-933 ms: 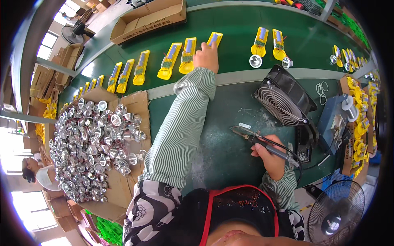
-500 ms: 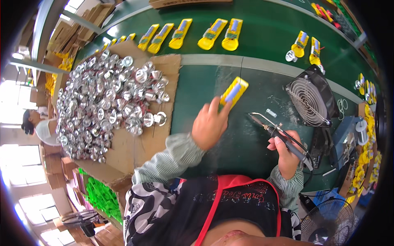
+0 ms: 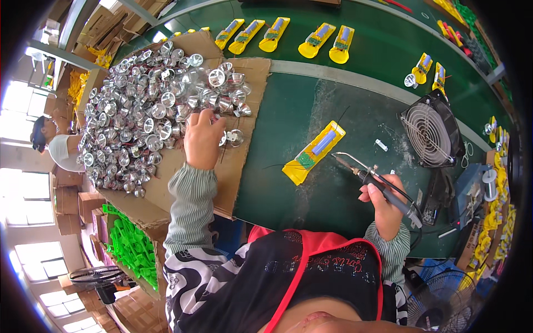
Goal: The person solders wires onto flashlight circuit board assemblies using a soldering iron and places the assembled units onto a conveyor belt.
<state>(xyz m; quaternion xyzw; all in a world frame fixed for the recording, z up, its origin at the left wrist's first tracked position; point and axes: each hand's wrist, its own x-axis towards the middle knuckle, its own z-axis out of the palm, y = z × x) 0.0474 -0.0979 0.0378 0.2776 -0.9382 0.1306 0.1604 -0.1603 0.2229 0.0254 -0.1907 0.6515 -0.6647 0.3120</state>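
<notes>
My left hand [image 3: 202, 143] is over the near right edge of a heap of silvery reflector cups [image 3: 147, 125]. Its fingers are curled down among the cups, and whatever they pinch is hidden. A cup with a small white board [image 3: 232, 136] lies beside them. In my right hand [image 3: 387, 201] is a soldering iron [image 3: 383, 188] with a thin metal tube along it, its tip pointing up and left. Between the hands a yellow plastic housing [image 3: 297, 173] lies on the green bench, apart from the tip. It bears a blue cylindrical battery [image 3: 324, 142], a green circuit board [image 3: 305, 160] and thin wires.
The cups lie on a cardboard sheet [image 3: 225, 191]. A black fan with a wire grille [image 3: 427, 130] stands right, near a solder spool [image 3: 489, 186]. More yellow housings [image 3: 316, 40] line the far green strip. A person [image 3: 64, 147] is at far left.
My left hand has let go of the yellow housing and moved left to the reflector heap. The housing now lies nearer, its circuit board uncovered. My right hand still holds the iron. The view has shifted slightly.
</notes>
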